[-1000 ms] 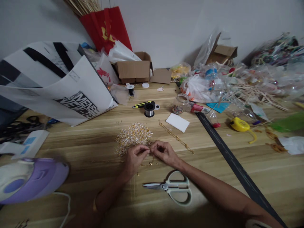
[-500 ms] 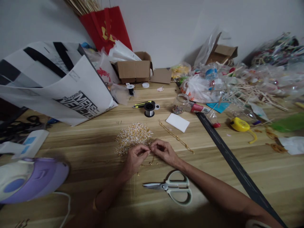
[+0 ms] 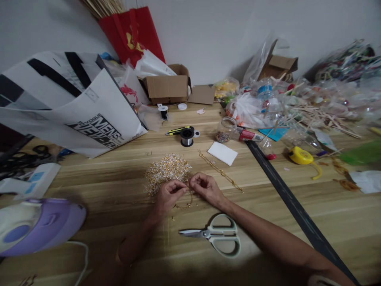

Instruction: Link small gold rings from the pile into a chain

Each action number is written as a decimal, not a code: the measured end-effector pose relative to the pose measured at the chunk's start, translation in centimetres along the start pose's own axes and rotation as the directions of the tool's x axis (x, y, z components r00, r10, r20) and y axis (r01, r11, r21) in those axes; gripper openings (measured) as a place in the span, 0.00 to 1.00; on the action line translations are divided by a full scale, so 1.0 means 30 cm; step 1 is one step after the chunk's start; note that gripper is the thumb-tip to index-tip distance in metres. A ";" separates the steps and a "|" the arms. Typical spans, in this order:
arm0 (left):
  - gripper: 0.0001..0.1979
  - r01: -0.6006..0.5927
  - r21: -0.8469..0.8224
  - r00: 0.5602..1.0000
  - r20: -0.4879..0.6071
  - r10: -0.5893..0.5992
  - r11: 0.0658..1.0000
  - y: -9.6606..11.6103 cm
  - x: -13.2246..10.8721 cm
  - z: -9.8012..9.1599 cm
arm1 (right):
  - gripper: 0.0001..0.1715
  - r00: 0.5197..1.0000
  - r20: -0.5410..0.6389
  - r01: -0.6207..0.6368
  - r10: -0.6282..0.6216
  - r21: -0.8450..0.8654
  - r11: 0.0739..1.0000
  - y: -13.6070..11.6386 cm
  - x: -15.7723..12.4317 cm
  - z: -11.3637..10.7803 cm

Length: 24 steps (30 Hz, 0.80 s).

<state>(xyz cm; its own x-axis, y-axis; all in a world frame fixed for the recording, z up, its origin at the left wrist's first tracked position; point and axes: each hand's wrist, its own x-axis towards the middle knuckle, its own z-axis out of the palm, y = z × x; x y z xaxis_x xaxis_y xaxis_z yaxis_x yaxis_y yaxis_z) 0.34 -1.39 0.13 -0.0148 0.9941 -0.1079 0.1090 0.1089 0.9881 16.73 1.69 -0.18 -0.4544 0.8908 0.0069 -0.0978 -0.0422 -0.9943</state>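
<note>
My left hand (image 3: pixel 170 195) and my right hand (image 3: pixel 207 189) meet fingertip to fingertip, both closed in a pinch. A thin gold chain (image 3: pixel 188 204) runs down from the left fingertips and curls onto the table. What the right fingers pinch is too small to make out. Right behind the hands lies a heap of clear and gold beaded wire pieces (image 3: pixel 168 171). A second gold chain (image 3: pixel 220 171) stretches out beyond my right hand. Scissors (image 3: pixel 210 234) with pale green handles rest between my forearms, blades pointing left.
Behind the heap stand a wire spool (image 3: pixel 187 137), a yellow-black cutter (image 3: pixel 176 130) and a bead jar (image 3: pixel 225 130). A white pad (image 3: pixel 222 153) lies to their right. A purple appliance (image 3: pixel 56 226) and large paper bag (image 3: pixel 89 115) occupy the left; a yellow tape measure (image 3: pixel 300 155) the right.
Both hands have barely shifted, still pinched together. The chain below the fingertips shows a little more of its length. Everything else stays in place.
</note>
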 end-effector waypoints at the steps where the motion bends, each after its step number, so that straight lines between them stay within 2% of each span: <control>1: 0.07 -0.005 0.002 1.000 0.000 0.005 1.000 -0.002 0.001 0.000 | 0.17 1.000 -0.001 -0.007 0.007 0.009 1.000 0.001 0.000 0.000; 15: 0.07 -0.109 -0.023 0.994 -0.018 0.109 0.994 -0.042 0.013 0.001 | 0.16 0.998 0.055 0.009 -0.018 0.169 0.986 0.005 0.006 -0.002; 24: 0.08 -0.042 -0.019 0.999 -0.022 0.042 0.999 -0.014 0.010 0.004 | 0.16 1.000 0.017 0.002 -0.004 0.131 0.991 0.008 0.000 0.004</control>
<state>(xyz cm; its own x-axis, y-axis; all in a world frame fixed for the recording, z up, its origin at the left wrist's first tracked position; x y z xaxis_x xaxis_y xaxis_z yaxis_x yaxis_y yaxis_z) 0.41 -1.12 -0.34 -0.0322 0.9974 -0.0638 0.0902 0.0665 0.9937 16.59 1.63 -0.40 -0.4689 0.8832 0.0129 -0.2138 -0.0993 -0.9718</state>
